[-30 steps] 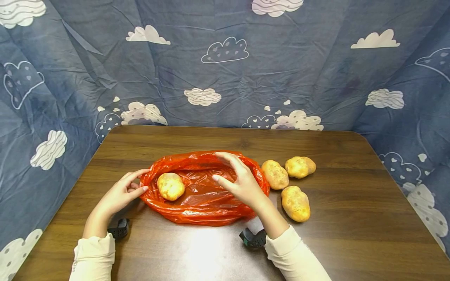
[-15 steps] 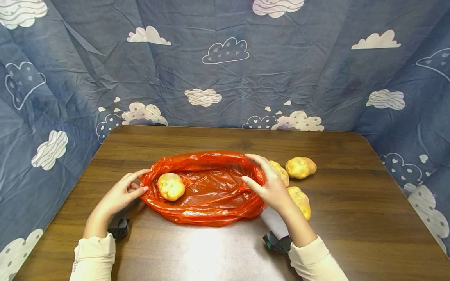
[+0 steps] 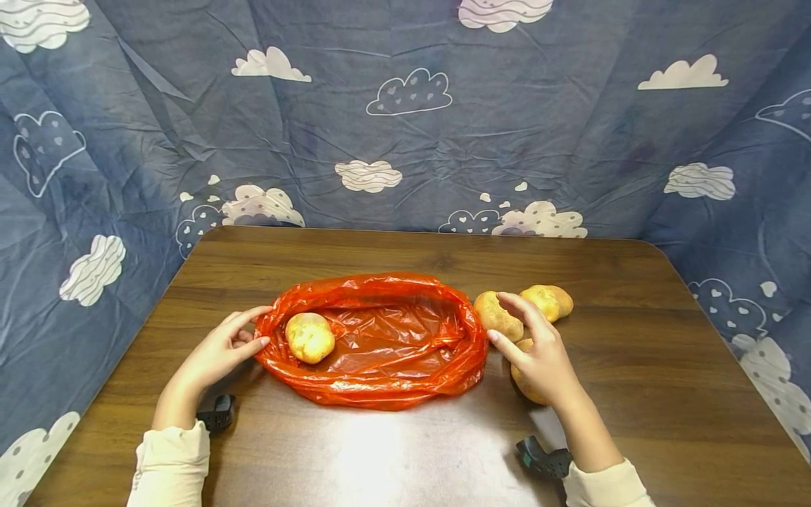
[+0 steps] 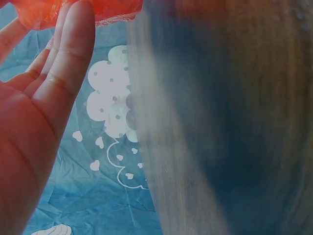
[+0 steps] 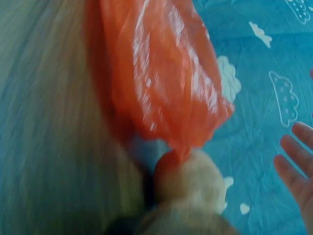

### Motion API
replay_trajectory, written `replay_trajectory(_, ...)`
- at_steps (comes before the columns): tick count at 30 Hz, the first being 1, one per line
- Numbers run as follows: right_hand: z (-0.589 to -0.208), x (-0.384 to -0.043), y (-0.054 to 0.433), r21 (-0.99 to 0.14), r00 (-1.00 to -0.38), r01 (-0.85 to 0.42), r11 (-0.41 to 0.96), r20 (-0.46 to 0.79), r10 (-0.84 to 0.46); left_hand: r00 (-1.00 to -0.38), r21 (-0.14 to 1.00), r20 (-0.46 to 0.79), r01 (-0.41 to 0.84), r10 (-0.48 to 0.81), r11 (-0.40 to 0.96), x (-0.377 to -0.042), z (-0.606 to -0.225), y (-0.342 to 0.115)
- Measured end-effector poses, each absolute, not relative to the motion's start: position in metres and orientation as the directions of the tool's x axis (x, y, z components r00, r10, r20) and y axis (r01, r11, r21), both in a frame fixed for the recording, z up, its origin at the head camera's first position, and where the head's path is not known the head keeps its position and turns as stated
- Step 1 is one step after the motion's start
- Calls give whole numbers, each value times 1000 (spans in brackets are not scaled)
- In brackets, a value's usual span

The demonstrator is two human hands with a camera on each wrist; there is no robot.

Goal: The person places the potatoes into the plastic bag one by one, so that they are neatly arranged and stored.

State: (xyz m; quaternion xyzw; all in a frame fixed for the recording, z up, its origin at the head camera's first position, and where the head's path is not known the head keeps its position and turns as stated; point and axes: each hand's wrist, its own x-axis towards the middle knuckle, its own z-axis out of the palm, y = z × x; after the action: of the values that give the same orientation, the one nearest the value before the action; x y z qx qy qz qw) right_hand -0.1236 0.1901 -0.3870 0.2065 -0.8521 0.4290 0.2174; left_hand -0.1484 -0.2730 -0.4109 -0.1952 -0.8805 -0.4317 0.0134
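Note:
A red plastic bag (image 3: 380,394) lies on the table with its mouth spread wide and rim rolled. One potato (image 3: 310,338) sits inside it, at the left end. My left hand (image 3: 215,355) touches the bag's left rim with thumb and index fingertips apart; in the left wrist view its fingers reach up to the red plastic (image 4: 117,9). Just right of the bag, my right hand (image 3: 543,359) is over the loose potatoes, holding nothing, thumb and fingers spread. Beneath and beside it are a near potato (image 3: 524,384), partly hidden, a left potato (image 3: 494,315) and a far potato (image 3: 552,299).
The brown wooden table (image 3: 646,352) ends at a blue cloth backdrop (image 3: 412,155) with white clouds. A black wrist device (image 3: 217,412) shows by the left wrist, another black device (image 3: 543,458) by the right.
My right hand has moved right, from above the inside of the bag, past its right rim, to over the loose potatoes. The left hand stays at the left rim.

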Motion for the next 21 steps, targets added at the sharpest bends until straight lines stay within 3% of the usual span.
replay_trajectory(13,-409,-109,234,-600,-816,-521,607,558,-150,-923,746,202,361,327,560,-138,-389,-259)
replay_trajectory(21,-417,-98,251,-608,-853,-470,640,500,-151,-927,748,190,350,323,565,-148,-410,-272)
